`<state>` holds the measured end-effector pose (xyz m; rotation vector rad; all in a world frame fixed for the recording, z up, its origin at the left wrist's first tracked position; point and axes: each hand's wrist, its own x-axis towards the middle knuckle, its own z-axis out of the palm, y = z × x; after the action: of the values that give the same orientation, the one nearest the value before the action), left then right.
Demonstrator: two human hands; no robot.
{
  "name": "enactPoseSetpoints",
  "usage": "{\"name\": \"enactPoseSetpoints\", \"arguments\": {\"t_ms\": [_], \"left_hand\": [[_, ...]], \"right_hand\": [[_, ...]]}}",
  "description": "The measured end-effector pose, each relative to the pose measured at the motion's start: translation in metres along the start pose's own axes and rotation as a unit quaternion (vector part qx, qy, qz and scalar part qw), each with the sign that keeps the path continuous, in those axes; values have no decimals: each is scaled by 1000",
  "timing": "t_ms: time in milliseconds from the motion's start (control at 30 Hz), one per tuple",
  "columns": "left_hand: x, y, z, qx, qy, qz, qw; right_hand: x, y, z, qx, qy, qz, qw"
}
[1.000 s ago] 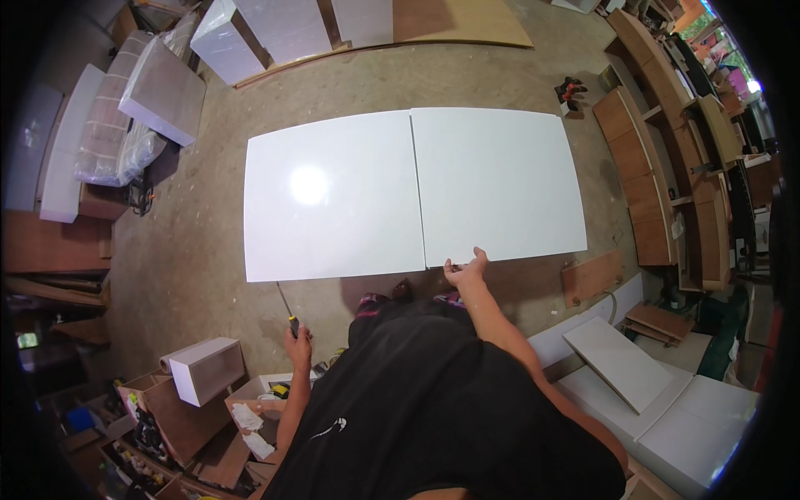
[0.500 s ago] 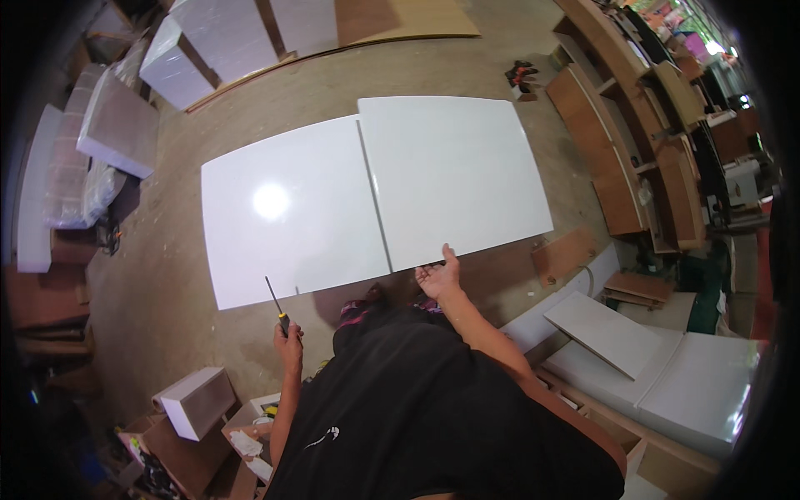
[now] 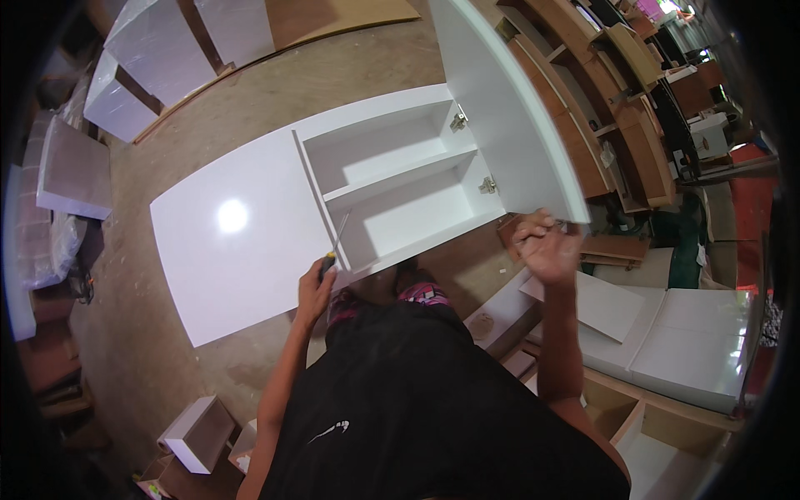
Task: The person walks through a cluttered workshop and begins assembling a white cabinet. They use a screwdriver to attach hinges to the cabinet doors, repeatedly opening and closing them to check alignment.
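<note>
A white cabinet [image 3: 400, 265] lies on its back on the floor. Its left door [image 3: 225, 275] is down, while the right door [image 3: 521, 108] stands swung up on two metal hinges [image 3: 487, 185]. Behind that door show two white compartments split by a shelf [image 3: 400, 177]. My left hand [image 3: 315, 287] is closed round the black and yellow handle of a screwdriver [image 3: 328, 262], its thin shaft pointing over the cabinet's inside. At the raised door's near corner is my right hand [image 3: 550, 248], palm toward me, fingers curled on the inner side and thumb by the edge.
Wrapped white cabinets [image 3: 158, 50] stand at the far left. A brown wooden shelf unit [image 3: 575, 92] lies along the right. White panels [image 3: 683, 333] lie at my near right, and a small white box [image 3: 200, 433] sits at the near left.
The right door has been swung up from lying flat, baring the compartments and hinges. My right hand moved right with its edge; my left hand brought the screwdriver right, to the cabinet's middle.
</note>
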<state>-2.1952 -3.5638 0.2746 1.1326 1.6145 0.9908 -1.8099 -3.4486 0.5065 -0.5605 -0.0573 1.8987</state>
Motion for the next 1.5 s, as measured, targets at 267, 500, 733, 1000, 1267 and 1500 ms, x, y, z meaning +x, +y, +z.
{"name": "enactPoseSetpoints", "arguments": {"t_ms": [267, 500, 733, 1000, 1267, 1500], "left_hand": [[134, 51, 172, 167, -183, 62, 967], [205, 16, 296, 199, -208, 97, 953], [212, 7, 328, 234, -205, 70, 948], [212, 10, 335, 197, -183, 85, 959], [212, 12, 340, 268, -136, 120, 946], [221, -6, 340, 268, -196, 165, 929]], "right_hand": [[-3, -116, 14, -101, 28, 58, 993], [2, -171, 11, -172, 56, 43, 983], [10, -201, -2, -151, 35, 67, 986], [16, -191, 6, -184, 31, 71, 980], [13, -188, 5, -207, 75, 64, 973], [17, -187, 17, -224, 164, 50, 959]]}}
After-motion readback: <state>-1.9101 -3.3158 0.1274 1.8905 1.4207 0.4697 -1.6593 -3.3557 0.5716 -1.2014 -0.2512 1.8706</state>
